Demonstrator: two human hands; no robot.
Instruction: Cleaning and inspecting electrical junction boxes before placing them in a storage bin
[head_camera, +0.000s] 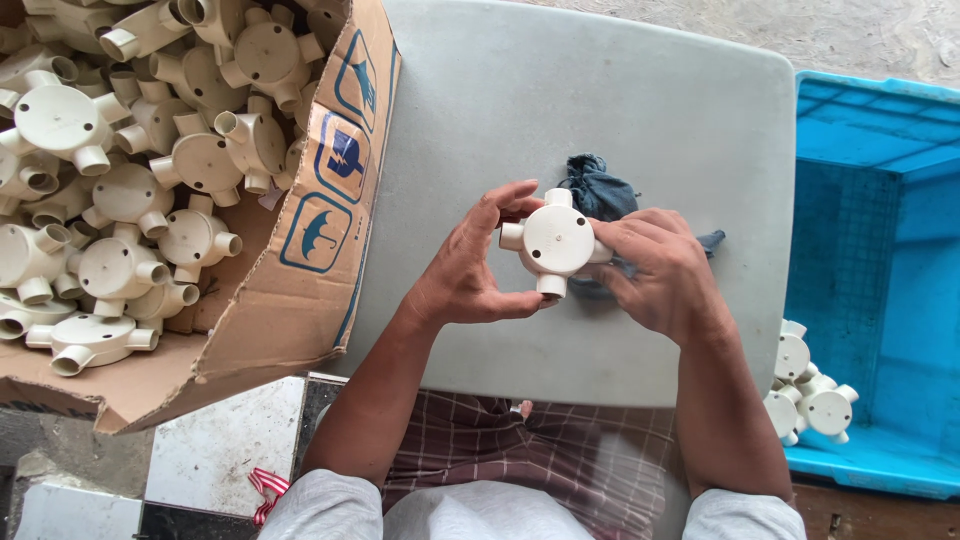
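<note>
Early stage: few fittings (812, 392) in blue crate (880, 250), lower right.
Left hand (470, 268) and right hand (655, 270) grasping one junction box (556, 242); carton (330, 180) upper left nearly full.

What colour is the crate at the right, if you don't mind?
Bright blue; the crate shows best in the head view.

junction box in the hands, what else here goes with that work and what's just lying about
In use: junction box, held by left hand and right hand; cardboard box full of the same fittings; blue crate holding a few; dark cloth beside the hands; grey table.

Lying about: red-and-white ribbon; floor tiles.
</note>
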